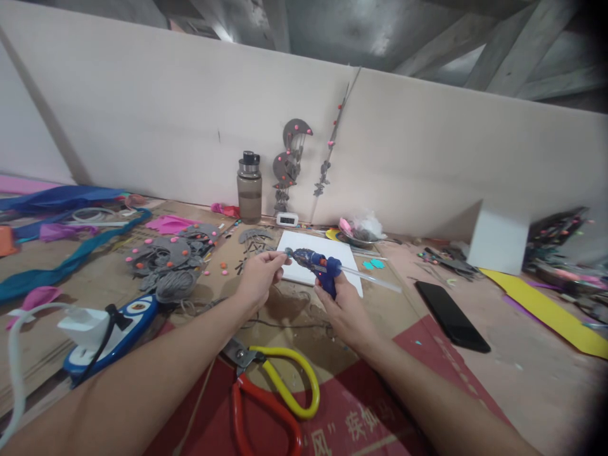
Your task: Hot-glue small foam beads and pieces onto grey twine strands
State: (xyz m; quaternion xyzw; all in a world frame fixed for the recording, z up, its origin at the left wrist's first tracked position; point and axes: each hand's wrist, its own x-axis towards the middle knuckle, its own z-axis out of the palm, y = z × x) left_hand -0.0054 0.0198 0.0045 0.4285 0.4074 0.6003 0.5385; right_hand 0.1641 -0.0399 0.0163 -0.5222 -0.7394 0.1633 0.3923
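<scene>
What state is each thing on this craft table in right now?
glue gun: gripped by right hand, clear stick in its back
left hand: pinching something small at the nozzle
scissors: lying flat, blades hidden
bottle: upright, capped
phone: flat, screen dark

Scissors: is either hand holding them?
No. The scissors lie on the table near the forearms, while the right hand grips the blue glue gun and the left hand pinches something small at its nozzle.

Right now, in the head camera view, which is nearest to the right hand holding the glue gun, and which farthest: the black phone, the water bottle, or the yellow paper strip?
From the right hand:
1. Black phone, just to its right on the table.
2. Water bottle, behind and left, by the wall.
3. Yellow paper strip, far right.
</scene>
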